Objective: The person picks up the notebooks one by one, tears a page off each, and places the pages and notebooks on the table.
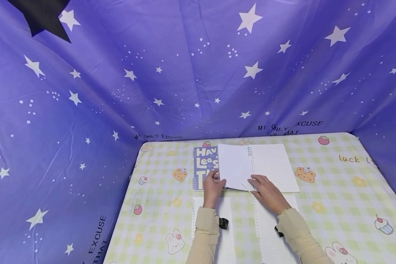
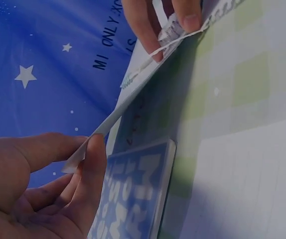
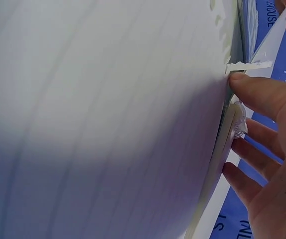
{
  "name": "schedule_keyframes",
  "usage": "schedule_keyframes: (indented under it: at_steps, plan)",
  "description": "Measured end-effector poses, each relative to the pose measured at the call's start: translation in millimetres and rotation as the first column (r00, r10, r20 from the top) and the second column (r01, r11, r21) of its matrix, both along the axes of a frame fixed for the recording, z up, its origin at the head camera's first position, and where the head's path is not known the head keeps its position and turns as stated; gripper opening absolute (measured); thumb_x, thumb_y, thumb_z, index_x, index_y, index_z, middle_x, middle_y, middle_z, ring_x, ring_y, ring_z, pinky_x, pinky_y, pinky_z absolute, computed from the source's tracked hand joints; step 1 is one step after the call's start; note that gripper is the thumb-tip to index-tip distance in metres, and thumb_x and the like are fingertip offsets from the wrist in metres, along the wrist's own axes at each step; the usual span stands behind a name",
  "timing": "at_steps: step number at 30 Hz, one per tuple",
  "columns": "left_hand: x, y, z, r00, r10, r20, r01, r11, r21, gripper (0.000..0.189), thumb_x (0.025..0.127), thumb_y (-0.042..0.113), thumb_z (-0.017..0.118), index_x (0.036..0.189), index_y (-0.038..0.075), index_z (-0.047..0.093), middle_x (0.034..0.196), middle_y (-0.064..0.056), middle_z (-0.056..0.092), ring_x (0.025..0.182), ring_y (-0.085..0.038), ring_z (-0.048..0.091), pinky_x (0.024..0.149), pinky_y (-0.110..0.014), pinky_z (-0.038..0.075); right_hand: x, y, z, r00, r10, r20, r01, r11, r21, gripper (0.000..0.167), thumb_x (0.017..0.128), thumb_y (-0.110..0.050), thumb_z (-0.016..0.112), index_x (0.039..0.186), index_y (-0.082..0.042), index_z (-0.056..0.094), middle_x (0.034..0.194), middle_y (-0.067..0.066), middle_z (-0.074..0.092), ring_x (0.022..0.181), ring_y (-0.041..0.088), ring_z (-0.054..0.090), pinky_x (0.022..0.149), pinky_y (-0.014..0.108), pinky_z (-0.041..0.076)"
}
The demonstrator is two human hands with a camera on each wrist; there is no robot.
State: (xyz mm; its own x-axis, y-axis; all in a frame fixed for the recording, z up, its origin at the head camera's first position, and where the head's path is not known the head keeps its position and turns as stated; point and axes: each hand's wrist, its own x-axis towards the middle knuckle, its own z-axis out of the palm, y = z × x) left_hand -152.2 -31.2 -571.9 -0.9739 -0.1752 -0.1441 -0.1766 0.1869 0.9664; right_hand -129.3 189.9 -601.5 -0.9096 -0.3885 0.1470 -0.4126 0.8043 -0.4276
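A spiral notebook [image 1: 273, 161] lies open at the back of the table, lined page on its right side. Its plain white left leaf [image 1: 235, 165] is lifted at the lower left corner, where my left hand [image 1: 214, 185] pinches it between thumb and fingers. At the lower end of the spiral binding [image 2: 171, 35], my right hand [image 1: 265, 190] grips with the thumb at the bottom edge and fingers over the page side. A thin torn paper strip [image 3: 252, 65] sticks out beside the right thumb. Partly under the leaf lies a blue notebook [image 1: 201, 168] with white lettering.
Two loose sheets with ragged edges lie nearer me, the left sheet [image 1: 226, 238] and the right sheet [image 1: 274, 242], each partly under a forearm. A green checked cloth [image 1: 158, 220] covers the table. Purple star-printed curtains [image 1: 184, 73] hang behind and at the sides.
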Motion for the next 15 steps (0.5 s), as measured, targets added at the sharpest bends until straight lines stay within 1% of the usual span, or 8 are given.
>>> schedule_keyframes:
  at_steps: [4,10,15]
  plan:
    - [1.1,0.1,2.4,1.000,-0.016,-0.017,0.016,0.999,0.031,0.051,0.077,-0.007,0.071,0.127,-0.006,0.059,0.100,-0.015,0.065,0.071,-0.009,0.065,0.060,-0.029,0.062,0.7,0,-0.5,1.000,0.000,0.006,0.000,1.000,0.000,0.045,0.092,-0.012,0.069,0.133,0.003,0.059,0.140,0.022,0.053,0.133,0.039,0.046,0.110,0.056,0.040]
    - [2.0,0.8,7.7,1.000,-0.031,-0.003,0.031,0.999,0.024,0.052,0.078,-0.002,0.073,0.128,-0.003,0.059,0.102,-0.014,0.066,0.076,-0.012,0.067,0.063,-0.027,0.061,1.8,1,-2.6,1.000,-0.003,0.021,0.003,1.000,-0.014,0.044,0.094,-0.012,0.066,0.135,0.002,0.058,0.142,0.021,0.052,0.135,0.038,0.044,0.111,0.055,0.039]
    - [2.6,1.9,11.6,0.999,-0.043,0.002,0.043,0.998,0.041,0.053,0.079,-0.001,0.073,0.130,-0.002,0.058,0.109,-0.019,0.067,0.079,-0.015,0.069,0.068,-0.034,0.063,3.2,1,-2.7,1.000,-0.007,0.029,0.008,1.000,-0.030,0.045,0.095,-0.012,0.065,0.136,0.002,0.056,0.143,0.020,0.050,0.136,0.038,0.043,0.112,0.055,0.038]
